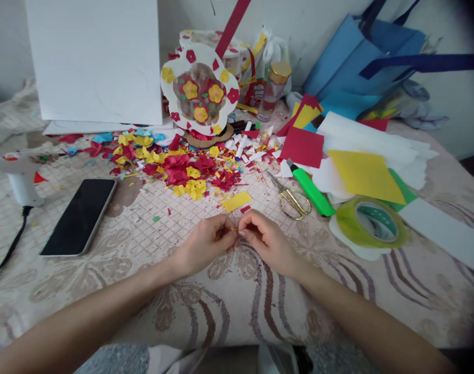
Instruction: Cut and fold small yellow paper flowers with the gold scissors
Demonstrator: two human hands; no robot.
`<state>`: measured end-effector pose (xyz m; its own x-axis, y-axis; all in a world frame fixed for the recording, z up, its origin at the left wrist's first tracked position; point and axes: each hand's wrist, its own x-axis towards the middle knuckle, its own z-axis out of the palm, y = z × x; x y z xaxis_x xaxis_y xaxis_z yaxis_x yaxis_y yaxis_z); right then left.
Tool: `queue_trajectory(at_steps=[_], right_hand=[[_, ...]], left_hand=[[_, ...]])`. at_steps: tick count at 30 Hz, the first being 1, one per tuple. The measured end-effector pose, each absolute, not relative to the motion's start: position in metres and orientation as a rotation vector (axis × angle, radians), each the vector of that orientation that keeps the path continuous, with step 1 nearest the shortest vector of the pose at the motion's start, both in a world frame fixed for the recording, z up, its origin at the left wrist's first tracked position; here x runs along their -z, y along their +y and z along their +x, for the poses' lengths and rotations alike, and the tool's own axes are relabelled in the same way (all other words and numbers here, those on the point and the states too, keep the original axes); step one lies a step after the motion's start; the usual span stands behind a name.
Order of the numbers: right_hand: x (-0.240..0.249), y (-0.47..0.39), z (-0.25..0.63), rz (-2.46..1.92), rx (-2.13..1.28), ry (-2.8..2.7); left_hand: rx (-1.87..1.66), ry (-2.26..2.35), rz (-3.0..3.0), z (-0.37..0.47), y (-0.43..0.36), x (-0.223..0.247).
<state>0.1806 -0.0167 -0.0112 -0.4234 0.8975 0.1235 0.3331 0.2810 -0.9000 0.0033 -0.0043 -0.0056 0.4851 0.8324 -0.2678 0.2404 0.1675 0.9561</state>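
Note:
Close together near the front of the table, my left hand [207, 243] and my right hand [268, 243] are both closed in a pinch. Between their fingertips shows a tiny yellow paper piece [234, 229], mostly hidden by the fingers. Just beyond lies a yellow paper strip [237, 201]. Gold-handled scissors [293, 201] and a green utility knife [313, 191] rest to the right of it. Behind the hands spreads a heap of red and yellow paper flowers [190, 171]. A flower-shaped white paper lantern [168, 96] with red and yellow blossoms stands at the back.
On the left are a phone [81, 217] and a white glue gun [21, 179] with its black cord. A tape roll [371, 222], a yellow sheet [367, 174] and a red sheet [302, 146] lie on the right. A blue bag [338, 57] and a gold-capped jar [273, 91] stand behind.

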Motion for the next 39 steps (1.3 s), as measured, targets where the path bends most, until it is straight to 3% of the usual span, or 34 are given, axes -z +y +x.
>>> queue_trajectory(at_steps=[10, 22, 39], right_hand=[[0.0112, -0.0166, 0.1816, -1.142, -1.153, -1.822], [0.0161, -0.0163, 0.1765, -1.201, -1.063, -1.878], [0.0148, -0.0152, 0.1778, -1.209, -1.054, -1.846]], left_hand=[[-0.468, 0.945, 0.981, 0.0046, -0.0007, 0.0046], [-0.563, 1.059, 1.324, 0.0077, -0.0067, 0.0043], [-0.524, 0.963, 1.121, 0.0083, -0.0041, 0.0018]])
